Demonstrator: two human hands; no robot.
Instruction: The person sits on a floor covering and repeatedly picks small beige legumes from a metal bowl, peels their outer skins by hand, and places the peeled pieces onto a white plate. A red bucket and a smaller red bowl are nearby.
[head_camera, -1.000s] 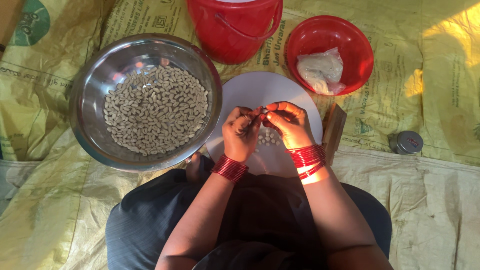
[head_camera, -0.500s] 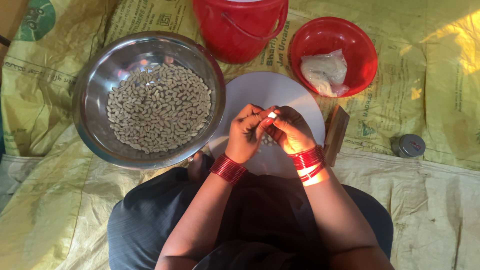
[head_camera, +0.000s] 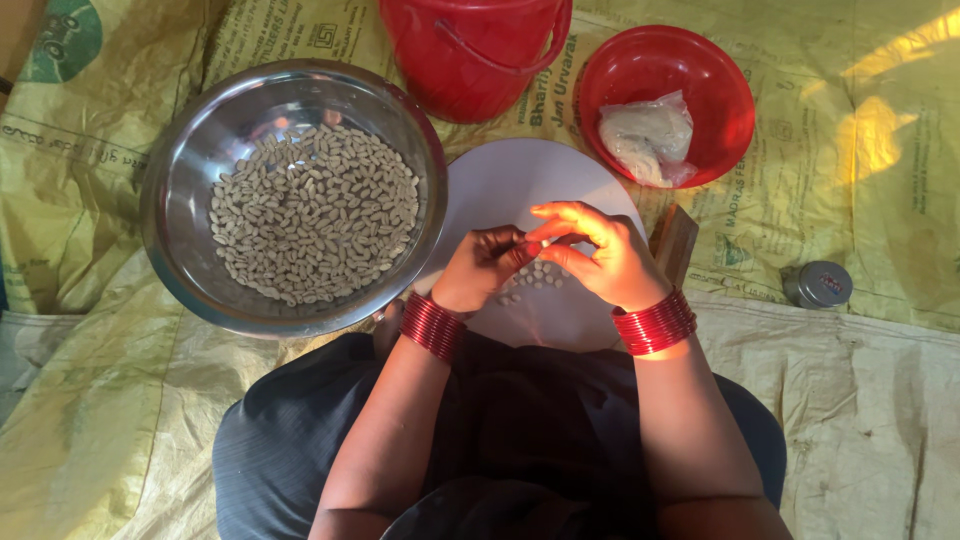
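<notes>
Near: person seated on the floor, dark cloth over the lap (head_camera: 500, 440). Red bangles on both wrists.

Left hand (head_camera: 485, 270) and right hand (head_camera: 600, 260) meet over the white round board (head_camera: 500, 185). Both grips pressed together, fingertips pinching one small pale kernel (head_camera: 535, 244) between them. The kernel is mostly hidden by the fingers, so I can't tell whether it is whole or split.

Just beneath the hands, a small loose cluster of kernels (head_camera: 535, 280) lies on the board, partly shaded by the hands.

Risks, my read:
- The pinched kernel is tiny and held by the fingertips only. A slip could drop it onto the lap cloth or the yellow sacking (head_camera: 880, 420), where it would be hard to spot.
- The loose cluster sits near the board's near edge, and the board has no rim. A brush from a wrist or bangle could roll pieces off.
- The steel bowl (head_camera: 180, 160) full of kernels touches or overlaps the board's left edge, near the left forearm. An elbow swing could knock it and spill them.

Farther: a wooden block (head_camera: 675, 240) just right of the board and a small metal tin (head_camera: 818, 284) well right are both low risk. A red bowl (head_camera: 730, 100) with a plastic bag of whitish stuff (head_camera: 648, 135) and a red bucket (head_camera: 470, 55) at the far edge are out of reach of the hands.
</notes>
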